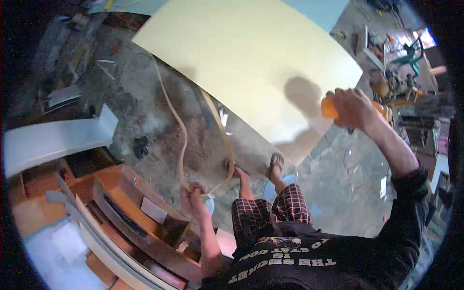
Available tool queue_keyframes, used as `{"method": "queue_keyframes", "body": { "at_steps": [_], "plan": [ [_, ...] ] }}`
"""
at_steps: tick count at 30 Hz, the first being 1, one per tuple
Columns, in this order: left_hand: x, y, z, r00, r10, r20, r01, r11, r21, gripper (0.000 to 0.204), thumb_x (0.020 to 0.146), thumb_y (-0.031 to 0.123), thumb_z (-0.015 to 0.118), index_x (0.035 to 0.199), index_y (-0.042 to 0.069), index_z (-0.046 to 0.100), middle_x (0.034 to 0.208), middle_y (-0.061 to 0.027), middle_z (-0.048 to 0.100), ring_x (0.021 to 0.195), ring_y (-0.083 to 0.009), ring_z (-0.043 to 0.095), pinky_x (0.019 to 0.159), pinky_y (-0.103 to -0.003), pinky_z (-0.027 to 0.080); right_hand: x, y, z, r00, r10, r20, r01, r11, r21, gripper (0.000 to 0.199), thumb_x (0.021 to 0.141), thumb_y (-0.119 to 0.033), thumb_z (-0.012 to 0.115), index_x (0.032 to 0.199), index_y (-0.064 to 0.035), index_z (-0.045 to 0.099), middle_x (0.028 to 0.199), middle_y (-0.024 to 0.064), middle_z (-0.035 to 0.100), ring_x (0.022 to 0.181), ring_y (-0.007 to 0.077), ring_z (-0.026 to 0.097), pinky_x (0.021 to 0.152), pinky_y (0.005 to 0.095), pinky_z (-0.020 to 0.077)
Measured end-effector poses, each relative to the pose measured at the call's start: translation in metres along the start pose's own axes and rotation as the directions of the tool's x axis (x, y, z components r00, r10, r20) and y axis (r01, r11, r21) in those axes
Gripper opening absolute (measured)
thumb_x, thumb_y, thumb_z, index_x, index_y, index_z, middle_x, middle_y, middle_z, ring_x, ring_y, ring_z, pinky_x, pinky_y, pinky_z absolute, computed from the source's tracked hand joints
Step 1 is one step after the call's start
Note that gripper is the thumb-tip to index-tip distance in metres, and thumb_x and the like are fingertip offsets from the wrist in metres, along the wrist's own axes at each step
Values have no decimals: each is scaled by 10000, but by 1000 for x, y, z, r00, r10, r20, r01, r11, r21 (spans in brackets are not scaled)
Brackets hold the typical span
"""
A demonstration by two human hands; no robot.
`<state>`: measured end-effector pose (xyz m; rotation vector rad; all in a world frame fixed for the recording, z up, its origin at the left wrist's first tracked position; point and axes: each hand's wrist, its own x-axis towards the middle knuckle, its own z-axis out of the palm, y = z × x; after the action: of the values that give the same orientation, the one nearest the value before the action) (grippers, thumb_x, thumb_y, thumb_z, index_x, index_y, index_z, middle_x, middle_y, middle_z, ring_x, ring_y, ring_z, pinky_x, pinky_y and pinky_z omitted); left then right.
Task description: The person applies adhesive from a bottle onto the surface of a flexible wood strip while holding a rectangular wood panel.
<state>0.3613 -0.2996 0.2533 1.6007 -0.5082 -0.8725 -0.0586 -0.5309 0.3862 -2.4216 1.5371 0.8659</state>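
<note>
Right hand [355, 108] was raised at right of frame, fingers wrapped tight round an orange tool [330, 108]. Tool's long axis ran roughly left-right; one end stuck out left of the fist, another bit of orange showed on the right side near the wrist. Couldn't tell what kind of tool or which end was the working one.

Left hand [192, 197] sat low centre, closed on a thin pale strip [182, 140]. Strip was long and flexible: from the grip it ran up-frame toward the upper left, curving alongside the edge of the big cream board [251, 63], and a second run looped right of the hand toward the feet. So the hand held the loop's bottom, with the strip's length above it.

Board was tilted, filling the upper centre, lower corner near my sandalled foot [276, 164].

Lower left: wooden drawers [140, 208], stacked and open-topped. I saw a small white card [153, 210] in one; other contents unclear.

White panel [53, 140] lay at left.
</note>
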Motion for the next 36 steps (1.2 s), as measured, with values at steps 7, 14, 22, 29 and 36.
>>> {"method": "queue_keyframes", "body": {
  "at_steps": [7,14,22,29,36],
  "plan": [
    [-32,-6,35,999,-33,38,37,994,-102,91,894,77,563,935,-3,576,888,-107,665,757,-168,656,706,-295,552,97,71,7,947,308,89,-246,876,-414,425,568,-239,829,963,-123,725,1006,37,713,937,208,687,745,385,574],
    [-44,-40,62,974,-140,180,173,967,-185,151,861,104,603,915,-16,527,805,-113,647,708,-152,651,630,-278,541,83,55,2,932,323,166,-278,929,-246,573,516,-279,889,1031,-111,705,1051,81,695,977,251,669,766,460,570],
    [-52,-56,88,964,-162,213,204,959,-195,161,871,154,535,934,7,544,808,-106,658,622,-157,634,573,-282,523,60,118,-45,900,429,74,-377,853,-362,569,522,-300,902,1022,-109,709,1069,79,692,995,275,665,786,456,556],
    [-65,-46,76,927,-325,188,338,940,-42,142,879,149,555,951,27,548,812,-85,666,598,-138,628,488,-253,489,164,189,-36,944,321,-81,-330,888,-321,405,715,-310,715,1054,-92,680,1079,119,672,997,293,650,819,467,513],
    [-82,-51,101,952,-303,50,305,951,-44,255,873,157,563,1093,31,573,827,-52,665,585,-91,598,471,-214,460,276,227,-35,973,229,-25,-211,841,-498,389,849,-395,618,1123,-126,676,1195,84,646,1131,272,597,928,487,410]
  ]
}}
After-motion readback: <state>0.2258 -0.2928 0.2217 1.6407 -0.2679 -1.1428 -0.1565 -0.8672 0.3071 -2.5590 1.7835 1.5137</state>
